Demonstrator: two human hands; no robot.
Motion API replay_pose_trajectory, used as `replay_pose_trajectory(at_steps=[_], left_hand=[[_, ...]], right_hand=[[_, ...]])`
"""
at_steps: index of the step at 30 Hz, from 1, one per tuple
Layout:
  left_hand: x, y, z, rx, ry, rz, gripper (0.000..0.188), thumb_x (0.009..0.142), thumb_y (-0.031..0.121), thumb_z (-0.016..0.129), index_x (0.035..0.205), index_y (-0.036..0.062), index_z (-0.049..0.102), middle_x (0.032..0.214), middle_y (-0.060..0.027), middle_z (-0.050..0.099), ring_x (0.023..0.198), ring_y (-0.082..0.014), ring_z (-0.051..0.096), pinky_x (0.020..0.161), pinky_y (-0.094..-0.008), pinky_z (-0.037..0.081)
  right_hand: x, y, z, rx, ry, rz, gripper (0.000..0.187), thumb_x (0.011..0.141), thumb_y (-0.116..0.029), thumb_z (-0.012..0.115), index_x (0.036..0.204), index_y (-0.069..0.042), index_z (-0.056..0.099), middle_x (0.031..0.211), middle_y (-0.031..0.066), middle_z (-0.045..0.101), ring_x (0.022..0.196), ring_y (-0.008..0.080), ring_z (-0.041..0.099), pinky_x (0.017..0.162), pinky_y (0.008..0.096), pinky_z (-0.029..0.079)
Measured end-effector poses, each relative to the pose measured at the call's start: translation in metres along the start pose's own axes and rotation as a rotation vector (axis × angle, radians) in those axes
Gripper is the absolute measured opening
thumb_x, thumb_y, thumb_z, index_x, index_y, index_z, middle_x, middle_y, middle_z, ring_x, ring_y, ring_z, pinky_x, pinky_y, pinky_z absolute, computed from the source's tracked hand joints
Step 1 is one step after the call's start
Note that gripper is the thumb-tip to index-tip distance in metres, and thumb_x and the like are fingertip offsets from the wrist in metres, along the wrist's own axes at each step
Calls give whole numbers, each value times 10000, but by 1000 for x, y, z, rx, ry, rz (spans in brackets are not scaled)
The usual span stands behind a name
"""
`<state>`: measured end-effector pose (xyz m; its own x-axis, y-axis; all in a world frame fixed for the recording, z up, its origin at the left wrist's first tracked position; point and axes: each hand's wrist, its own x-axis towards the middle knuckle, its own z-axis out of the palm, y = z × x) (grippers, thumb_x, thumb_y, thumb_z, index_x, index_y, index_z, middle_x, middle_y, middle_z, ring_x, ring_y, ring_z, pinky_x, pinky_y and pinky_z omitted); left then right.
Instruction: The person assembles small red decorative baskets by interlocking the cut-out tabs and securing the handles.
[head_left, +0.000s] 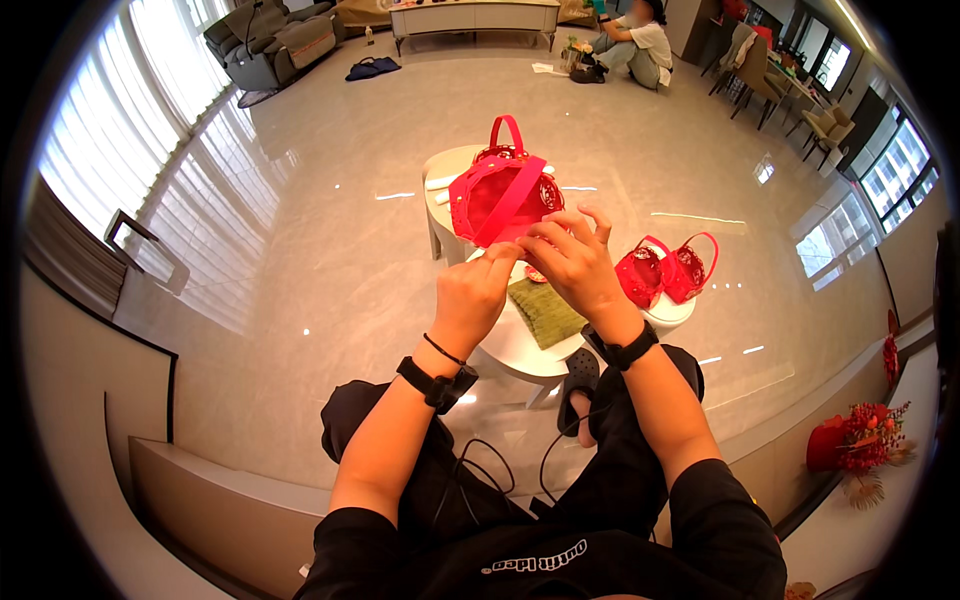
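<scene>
Both my hands are raised over a white table in front of me, pinching the near edge of a red basket (pixel 478 200) with cut-out sides and a flat strap handle across it. My left hand (pixel 474 295) is closed, thumb and fingers at the basket's lower edge. Beside it, my right hand (pixel 570 255) pinches the same edge, its outer fingers raised. The fingertips nearly meet, and any small piece between them is hidden. Another red basket (pixel 507 133) with an upright handle shows just behind. Below my hands lies a folded green cloth (pixel 546 312).
Two red baskets (pixel 685 275) stand on a white stool (pixel 668 315) to the right. A white round table (pixel 450 163) stands behind the held basket. Far off, a person (pixel 645 50) sits on the floor. Red flowers (pixel 870 437) are at lower right.
</scene>
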<state>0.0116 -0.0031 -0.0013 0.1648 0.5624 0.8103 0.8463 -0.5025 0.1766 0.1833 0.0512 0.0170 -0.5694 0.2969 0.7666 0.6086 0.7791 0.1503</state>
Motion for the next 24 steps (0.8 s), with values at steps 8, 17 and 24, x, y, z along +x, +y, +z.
replay_pose_trajectory(at_steps=[8,17,24], left_hand=[[3,2,-3,-81,63,30,144,786,-12,676,893,65,620,955,-38,681,561,-215,607,497,-312,476],[27,11,-43,-301,295,55,327,726,-79,686,1020,49,623,1114,-131,643,663,-205,636,560,-291,502],[92,10,-190,-656,423,231,415,958,229,442,1262,-47,502,1277,-251,535,846,-216,584,755,-357,494]], right_hand=[[4,3,-3,189,17,43,177,742,-118,746,896,-127,661,872,-33,639,949,164,598,929,401,331],[5,11,-3,175,-5,148,239,692,-34,741,890,-100,623,884,9,611,899,216,577,888,396,346],[7,26,-13,143,65,263,231,675,-9,696,860,-94,586,803,26,564,870,229,558,853,390,367]])
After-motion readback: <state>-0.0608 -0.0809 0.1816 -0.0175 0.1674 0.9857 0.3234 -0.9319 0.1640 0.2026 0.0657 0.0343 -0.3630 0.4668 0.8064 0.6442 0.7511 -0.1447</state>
